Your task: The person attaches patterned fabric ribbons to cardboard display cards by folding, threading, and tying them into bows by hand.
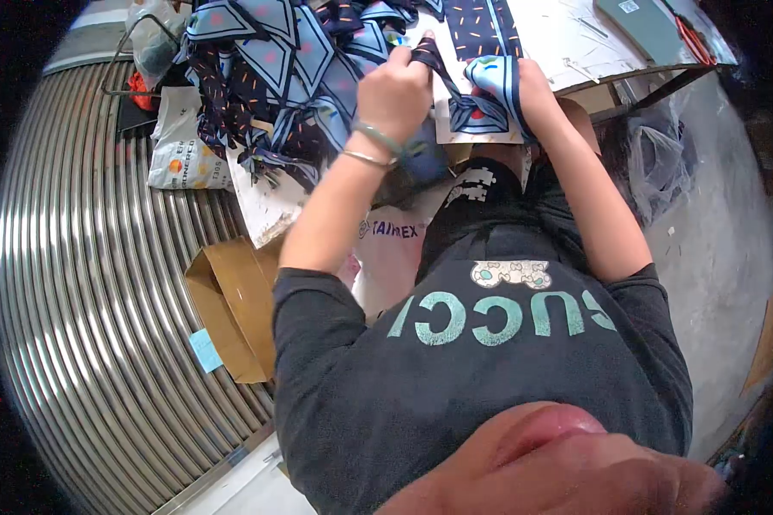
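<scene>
A navy and light-blue patterned fabric strip point(493, 75) is stretched between my hands over the table's front edge. My left hand point(395, 96), with a bangle and a bracelet at the wrist, is closed on the dark end of the strip, its thumb pointing up. My right hand point(537, 96) is closed round the light-blue folded part. Another navy strip with small orange dashes point(483, 27) lies flat on the table just beyond. A large heap of similar strips point(296, 64) lies left of my left hand.
The white table point(555, 39) holds a grey-green box point(644, 33) and red-handled scissors point(694, 41) at the right. A white printed bag point(177, 148) hangs at the left, above an open cardboard box point(242, 305). A clear plastic bag point(657, 163) is below the table's right side.
</scene>
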`<control>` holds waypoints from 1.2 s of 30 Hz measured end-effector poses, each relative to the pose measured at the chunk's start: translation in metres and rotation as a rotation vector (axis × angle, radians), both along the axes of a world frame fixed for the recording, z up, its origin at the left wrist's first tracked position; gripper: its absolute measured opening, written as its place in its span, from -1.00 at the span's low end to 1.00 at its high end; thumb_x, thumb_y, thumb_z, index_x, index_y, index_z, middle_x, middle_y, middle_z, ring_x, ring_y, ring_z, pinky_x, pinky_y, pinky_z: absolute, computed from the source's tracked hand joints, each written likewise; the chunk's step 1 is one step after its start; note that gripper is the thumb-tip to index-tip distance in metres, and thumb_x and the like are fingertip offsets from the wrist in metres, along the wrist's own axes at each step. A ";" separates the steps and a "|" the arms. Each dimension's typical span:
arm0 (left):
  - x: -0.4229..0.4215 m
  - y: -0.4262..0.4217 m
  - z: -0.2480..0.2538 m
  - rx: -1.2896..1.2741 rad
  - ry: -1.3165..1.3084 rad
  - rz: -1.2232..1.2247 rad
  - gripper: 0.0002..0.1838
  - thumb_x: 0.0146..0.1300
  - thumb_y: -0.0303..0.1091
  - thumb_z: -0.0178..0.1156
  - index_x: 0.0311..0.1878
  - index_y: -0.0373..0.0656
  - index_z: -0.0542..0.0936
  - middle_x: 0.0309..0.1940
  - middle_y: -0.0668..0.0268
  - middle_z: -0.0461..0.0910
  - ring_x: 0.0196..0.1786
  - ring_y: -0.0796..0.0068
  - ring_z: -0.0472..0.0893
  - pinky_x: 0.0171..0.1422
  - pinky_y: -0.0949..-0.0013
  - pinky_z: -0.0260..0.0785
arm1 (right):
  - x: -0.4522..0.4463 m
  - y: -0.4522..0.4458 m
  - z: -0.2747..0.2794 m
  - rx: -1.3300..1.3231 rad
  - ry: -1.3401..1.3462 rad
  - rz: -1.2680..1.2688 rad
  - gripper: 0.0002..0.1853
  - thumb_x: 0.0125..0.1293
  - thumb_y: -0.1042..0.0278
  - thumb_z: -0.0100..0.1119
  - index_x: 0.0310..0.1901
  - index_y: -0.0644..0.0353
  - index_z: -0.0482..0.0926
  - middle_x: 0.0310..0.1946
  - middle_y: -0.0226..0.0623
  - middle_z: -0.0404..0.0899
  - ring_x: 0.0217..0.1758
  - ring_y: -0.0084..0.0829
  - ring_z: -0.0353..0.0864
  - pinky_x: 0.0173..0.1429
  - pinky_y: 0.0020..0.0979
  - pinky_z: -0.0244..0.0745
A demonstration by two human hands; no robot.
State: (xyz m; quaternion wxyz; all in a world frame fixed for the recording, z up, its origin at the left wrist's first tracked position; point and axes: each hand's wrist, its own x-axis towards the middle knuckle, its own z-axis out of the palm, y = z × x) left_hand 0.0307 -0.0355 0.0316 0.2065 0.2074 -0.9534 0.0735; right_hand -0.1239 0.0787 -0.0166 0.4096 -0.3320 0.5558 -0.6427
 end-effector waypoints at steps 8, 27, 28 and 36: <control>-0.024 0.016 -0.022 1.418 0.552 -0.031 -0.83 0.14 -0.37 0.38 -0.30 -0.29 0.72 -0.34 0.34 0.70 -0.25 0.65 0.59 -0.17 0.52 0.44 | -0.002 0.007 0.001 -0.193 0.019 -0.019 -0.73 0.24 0.40 0.20 -0.05 0.25 0.68 -0.28 -0.34 0.68 -0.30 -0.61 0.59 -0.12 -0.54 0.51; -0.026 -0.024 -0.011 1.842 -0.131 -0.160 -0.58 0.08 -0.25 0.45 -0.03 -0.27 0.64 -0.28 0.42 0.65 -0.27 0.69 0.56 -0.14 0.62 0.38 | -0.024 0.008 -0.007 -0.056 0.032 0.339 -0.76 0.21 0.39 0.28 -0.10 0.27 0.68 -0.30 -0.44 0.67 -0.27 -0.67 0.55 -0.16 -0.54 0.50; -0.025 -0.025 -0.011 1.828 -0.160 -0.116 -0.61 0.08 -0.25 0.45 -0.08 -0.27 0.66 -0.31 0.42 0.65 -0.28 0.70 0.56 -0.16 0.62 0.38 | -0.022 0.010 -0.004 -0.084 0.043 0.315 -0.76 0.20 0.40 0.28 -0.10 0.26 0.69 -0.30 -0.44 0.67 -0.27 -0.67 0.55 -0.17 -0.54 0.50; -0.024 -0.019 -0.020 1.885 -0.144 -0.167 -0.70 0.10 -0.27 0.43 -0.17 -0.26 0.69 -0.35 0.42 0.65 -0.35 0.71 0.55 -0.27 0.61 0.36 | -0.016 0.009 -0.008 -0.049 0.128 0.222 -0.86 0.18 0.51 0.25 -0.21 0.25 0.70 -0.37 -0.48 0.66 -0.32 -0.69 0.53 -0.19 -0.55 0.49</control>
